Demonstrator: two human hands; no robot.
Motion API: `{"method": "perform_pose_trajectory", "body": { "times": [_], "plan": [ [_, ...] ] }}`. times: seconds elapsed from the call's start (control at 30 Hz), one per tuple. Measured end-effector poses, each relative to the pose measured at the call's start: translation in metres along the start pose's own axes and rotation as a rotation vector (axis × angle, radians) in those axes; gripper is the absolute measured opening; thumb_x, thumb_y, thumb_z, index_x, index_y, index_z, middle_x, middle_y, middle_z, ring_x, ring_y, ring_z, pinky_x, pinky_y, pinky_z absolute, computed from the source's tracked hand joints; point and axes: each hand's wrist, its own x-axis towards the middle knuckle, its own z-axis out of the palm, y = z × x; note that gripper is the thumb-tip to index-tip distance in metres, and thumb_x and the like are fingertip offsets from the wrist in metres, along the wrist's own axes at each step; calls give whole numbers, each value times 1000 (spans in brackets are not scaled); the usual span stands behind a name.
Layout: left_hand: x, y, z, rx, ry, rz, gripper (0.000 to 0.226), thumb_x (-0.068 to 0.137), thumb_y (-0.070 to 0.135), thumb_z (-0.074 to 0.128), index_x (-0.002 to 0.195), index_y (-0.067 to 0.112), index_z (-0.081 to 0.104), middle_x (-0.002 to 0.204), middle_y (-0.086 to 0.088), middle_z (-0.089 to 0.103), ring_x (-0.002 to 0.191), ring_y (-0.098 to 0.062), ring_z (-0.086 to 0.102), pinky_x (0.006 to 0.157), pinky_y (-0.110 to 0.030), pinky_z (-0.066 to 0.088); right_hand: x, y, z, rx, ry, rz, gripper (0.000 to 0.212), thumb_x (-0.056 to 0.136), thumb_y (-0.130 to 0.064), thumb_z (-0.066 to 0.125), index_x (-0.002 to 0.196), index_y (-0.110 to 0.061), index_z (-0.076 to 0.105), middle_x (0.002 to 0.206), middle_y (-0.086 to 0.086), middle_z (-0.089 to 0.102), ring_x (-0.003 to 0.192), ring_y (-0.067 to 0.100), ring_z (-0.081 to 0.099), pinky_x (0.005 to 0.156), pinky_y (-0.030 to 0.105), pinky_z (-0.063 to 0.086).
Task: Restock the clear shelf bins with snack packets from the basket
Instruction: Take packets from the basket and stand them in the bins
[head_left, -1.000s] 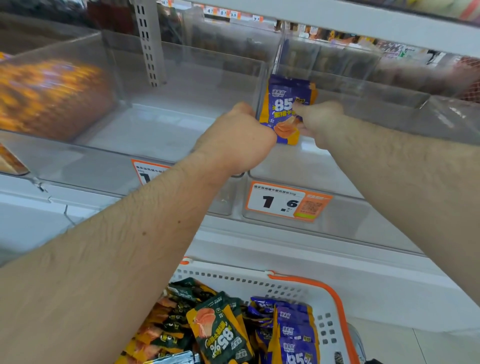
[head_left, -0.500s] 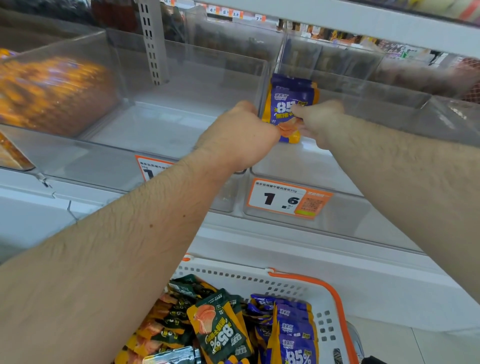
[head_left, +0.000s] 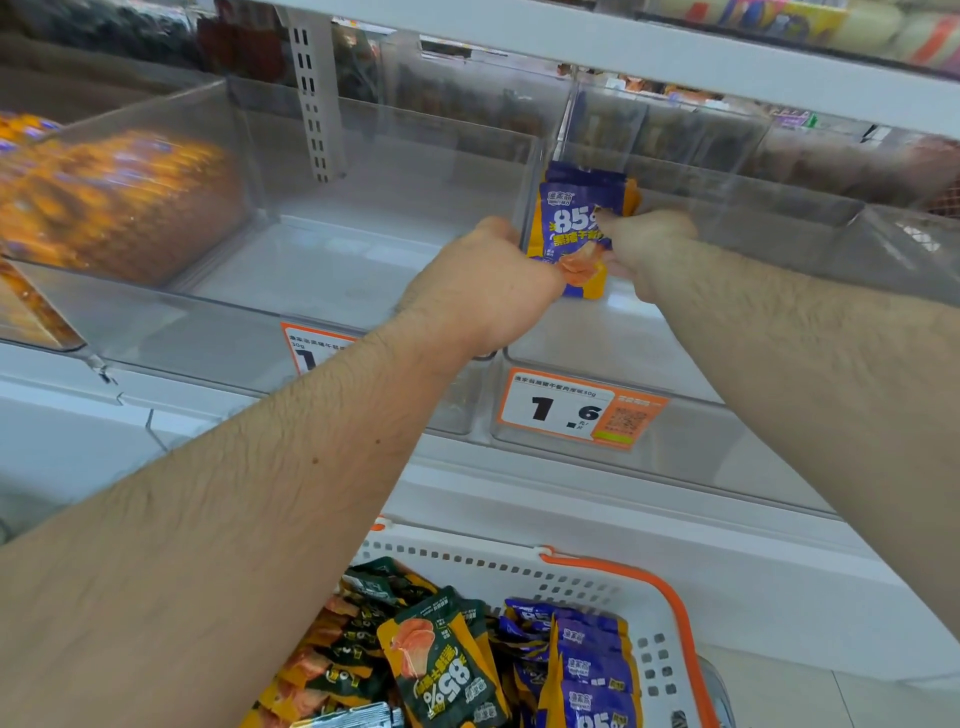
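Observation:
A small stack of purple and orange "85%" snack packets stands upright at the back left of the right clear bin. My left hand grips the stack's lower left side, reaching over the bin's front edge. My right hand pinches the stack's right side, thumb on its front. Below, the white basket with an orange handle holds several dark green packets and purple packets.
The middle clear bin has nothing in it and carries a partly hidden price tag. The far left bin is full of orange packets. A price label reads 1.6. An upper shelf edge hangs above the bins.
Both hands stay on the purple packet stack in the right bin. The stack sits a little deeper and more upright than a second ago.

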Motion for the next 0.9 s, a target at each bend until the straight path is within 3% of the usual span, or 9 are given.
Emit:
{"method": "perform_pose_trajectory", "body": {
  "times": [0.37, 0.43, 0.53, 0.6, 0.73, 0.83, 0.9],
  "plan": [
    [1, -1, 0, -16, 16, 33, 28, 81, 38, 61, 105, 26, 55, 90, 8, 61, 80, -11, 58, 64, -29, 42, -10, 3, -9, 14, 27, 6, 58, 66, -49, 85, 105, -12, 63, 99, 6, 70, 88, 23, 70, 80, 40, 59],
    [1, -2, 0, -8, 38, 41, 40, 78, 45, 63, 111, 25, 56, 95, 7, 63, 81, -11, 59, 64, -28, 42, -20, 2, -15, -12, 47, -14, 56, 66, -48, 85, 102, -10, 64, 100, 8, 70, 87, 26, 70, 80, 41, 60],
    [-2, -3, 1, -3, 103, 93, 66, 66, 57, 57, 123, 25, 54, 113, 4, 63, 95, -18, 62, 80, -34, 51, -48, -5, -27, -58, 74, -60, 41, 72, -43, 84, 88, -10, 65, 87, 7, 69, 75, 23, 69, 67, 34, 59],
    [-9, -2, -1, -32, 188, 176, 65, 65, 53, 53, 123, 24, 55, 117, 6, 60, 98, -18, 62, 87, -39, 52, -76, -11, -35, -133, 76, -113, 30, 77, -37, 79, 75, -11, 63, 75, 5, 66, 64, 21, 63, 58, 30, 54],
    [-28, -3, -7, 28, 393, 545, 47, 69, 37, 57, 108, 12, 63, 103, 5, 53, 93, -14, 54, 85, -38, 49, -144, -16, -49, -242, 144, -290, 8, 80, -22, 66, 76, -15, 67, 75, 1, 66, 73, 20, 61, 60, 27, 46],
    [-58, -16, -2, 110, 508, 768, 32, 72, 17, 57, 101, 5, 64, 95, -8, 60, 88, -25, 57, 77, -40, 49, -198, -5, -55, -255, 142, -455, 15, 80, -20, 61, 66, -20, 57, 66, -7, 58, 71, 15, 56, 61, 24, 36],
    [-90, -35, 10, 67, 464, 790, 35, 71, 14, 54, 103, 6, 63, 96, -8, 60, 88, -23, 56, 79, -33, 45, -230, 11, -54, -246, 114, -574, 16, 79, -19, 62, 65, -21, 55, 58, -9, 53, 64, 13, 53, 59, 26, 36]
  ]
}}
